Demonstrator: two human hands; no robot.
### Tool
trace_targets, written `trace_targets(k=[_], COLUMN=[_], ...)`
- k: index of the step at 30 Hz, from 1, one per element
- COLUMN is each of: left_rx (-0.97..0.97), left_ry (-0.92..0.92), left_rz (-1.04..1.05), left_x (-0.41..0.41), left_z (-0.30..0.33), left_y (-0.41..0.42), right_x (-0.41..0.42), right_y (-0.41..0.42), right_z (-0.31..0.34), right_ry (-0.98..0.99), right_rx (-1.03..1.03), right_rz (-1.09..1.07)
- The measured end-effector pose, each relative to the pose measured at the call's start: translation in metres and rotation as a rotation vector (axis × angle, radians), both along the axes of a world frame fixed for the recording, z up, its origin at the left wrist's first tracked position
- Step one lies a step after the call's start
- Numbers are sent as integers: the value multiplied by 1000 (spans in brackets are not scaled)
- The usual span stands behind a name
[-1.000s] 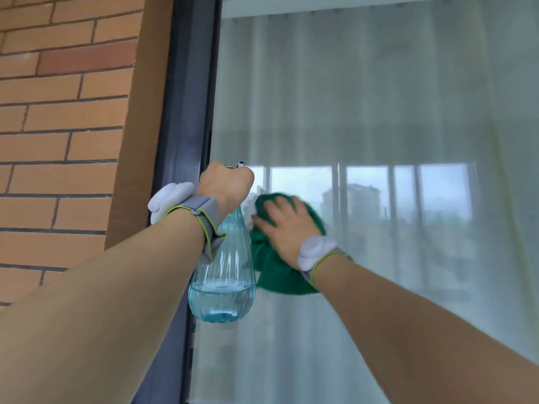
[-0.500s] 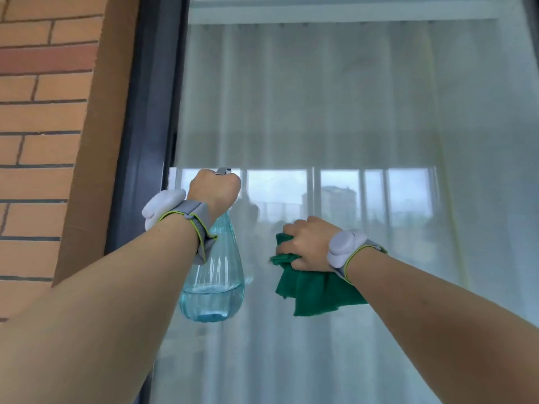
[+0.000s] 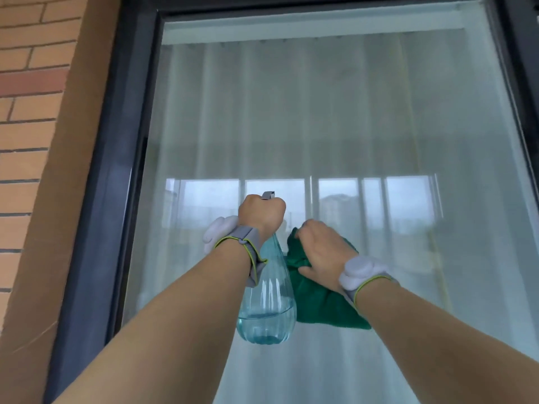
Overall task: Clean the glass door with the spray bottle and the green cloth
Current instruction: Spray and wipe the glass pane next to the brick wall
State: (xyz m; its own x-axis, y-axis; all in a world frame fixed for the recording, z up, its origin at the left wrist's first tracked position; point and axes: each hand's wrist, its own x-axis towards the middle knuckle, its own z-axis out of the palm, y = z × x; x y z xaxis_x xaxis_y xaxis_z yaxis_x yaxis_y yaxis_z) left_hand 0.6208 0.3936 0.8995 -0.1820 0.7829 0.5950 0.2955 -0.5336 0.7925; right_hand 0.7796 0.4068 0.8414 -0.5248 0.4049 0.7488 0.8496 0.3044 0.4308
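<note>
- The left hand (image 3: pixel 261 214) is raised in a fist, its fingers curled tightly round the head of a clear, pale-blue ribbed plastic spray bottle (image 3: pixel 267 310); only a small grey tip of the sprayer shows above the knuckles.
- The bottle hangs down from that fist, teardrop-shaped and widest at the bottom, with a shallow pool of liquid filling only its lowest part.
- A grey wrist strap with a yellow-green edge (image 3: pixel 245 249) circles the left wrist, and a white rounded device sits on its outer side.
- The right hand (image 3: pixel 322 252) is just beside the bottle, back of the hand toward the camera, fingers laid over a dark green cloth (image 3: pixel 320 304) and holding it against the pane. Whether the fingertips are bent into the fabric cannot be told.
- The cloth is bunched under the palm and drapes below the wrist, its left edge touching or overlapping the bottle's side.
- The right wrist carries a matching grey strap with a white rounded device (image 3: pixel 363 271).
- Both bare forearms reach up from the bottom corners of the view.
- Behind the hands stands the tall glass door (image 3: pixel 320 126), with pale sheer curtains (image 3: pixel 262 112) hanging behind the pane and reflections of windows and a building across its middle.
- A dark grey metal door frame (image 3: pixel 116 141) borders the glass on the left and top.
- Left of the frame runs a brown reveal, then an orange brick wall (image 3: pixel 26 97).
</note>
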Motion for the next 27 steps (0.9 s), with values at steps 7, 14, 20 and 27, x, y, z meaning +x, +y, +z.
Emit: trace_targets(k=[7, 14, 20, 27], left_rx=[-17, 24, -50, -101], left_ry=[149, 155, 307, 237], left_rz=[77, 32, 12, 57], left_x=[-9, -21, 3, 2], left_z=[7, 14, 11, 9], left_y=[13, 8, 0, 4], right_x=[-50, -44, -46, -53], right_y=[37, 36, 21, 39], right_z=[-45, -48, -54, -59], right_ry=[-292, -393, -408, -430], right_rx=[194, 177, 228, 302], right_rz=[144, 229, 239, 202])
